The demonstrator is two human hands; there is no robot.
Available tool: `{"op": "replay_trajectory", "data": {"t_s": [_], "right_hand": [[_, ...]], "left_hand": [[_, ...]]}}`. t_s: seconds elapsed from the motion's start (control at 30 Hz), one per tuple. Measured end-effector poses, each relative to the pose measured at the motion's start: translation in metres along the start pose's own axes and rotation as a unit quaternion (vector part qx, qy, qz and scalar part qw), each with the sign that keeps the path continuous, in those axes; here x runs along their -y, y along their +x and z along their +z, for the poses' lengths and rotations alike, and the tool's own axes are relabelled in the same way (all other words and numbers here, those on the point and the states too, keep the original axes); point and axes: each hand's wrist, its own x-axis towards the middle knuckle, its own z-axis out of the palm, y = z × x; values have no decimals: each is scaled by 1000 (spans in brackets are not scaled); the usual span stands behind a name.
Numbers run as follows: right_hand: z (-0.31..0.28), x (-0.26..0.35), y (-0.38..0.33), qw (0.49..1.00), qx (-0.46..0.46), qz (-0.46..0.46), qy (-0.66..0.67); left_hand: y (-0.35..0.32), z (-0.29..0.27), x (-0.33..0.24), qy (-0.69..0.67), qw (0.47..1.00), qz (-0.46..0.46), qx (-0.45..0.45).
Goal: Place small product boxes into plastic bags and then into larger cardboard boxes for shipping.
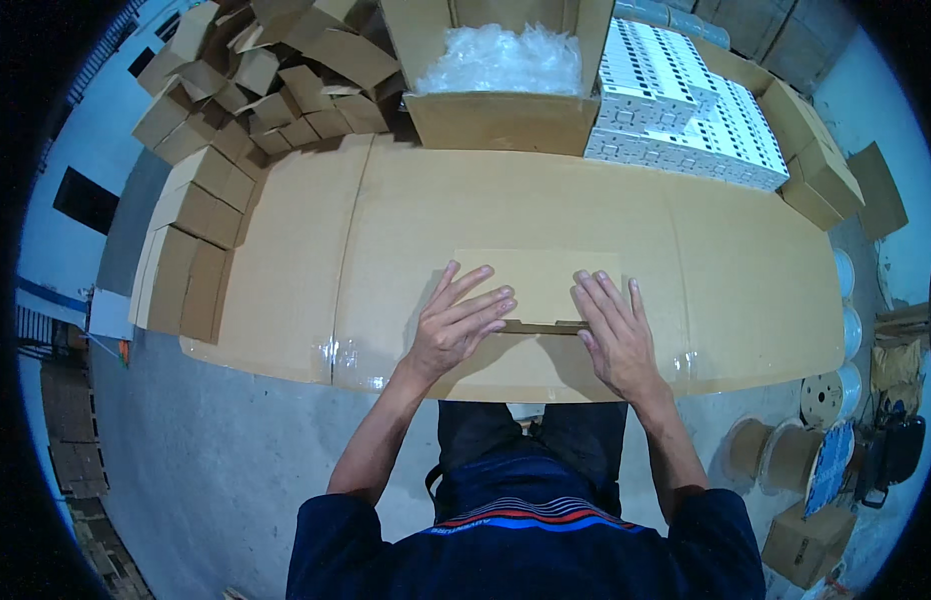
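Navy shirt cloth covers my shoulders; beyond it, my left hand and right hand lie unclenched, fingers extended, over both sides of a flat brown carton (its near edge shows a dark slit), midway along the cardboard-covered tabletop, near the front.

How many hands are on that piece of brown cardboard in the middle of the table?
2: the left hand is at the left side of the brown cardboard piece, and the right hand is at its right side. No other hands show.
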Motion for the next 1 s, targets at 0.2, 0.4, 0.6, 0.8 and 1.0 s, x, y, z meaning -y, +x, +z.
{"op": "replay_trajectory", "data": {"t_s": [0.2, 0.4, 0.6, 0.8, 1.0], "right_hand": [[-11, 33, 11, 992, -32, 25, 119], [43, 53, -23, 869, -96, 192, 446], [58, 44, -20, 817, -151, 147, 537], [69, 9, -24, 751, -233, 213, 579], [75, 12, -12, 739, -217, 210, 602]], "left_hand": [[-18, -44, 8, -55, 998, -40, 17], [-50, -61, 25, -275, 948, -162, -8], [-65, -56, 44, -262, 946, -170, 81], [-63, -37, 53, -224, 960, -169, 21], [-77, -58, 63, -182, 952, -229, -94]]}}
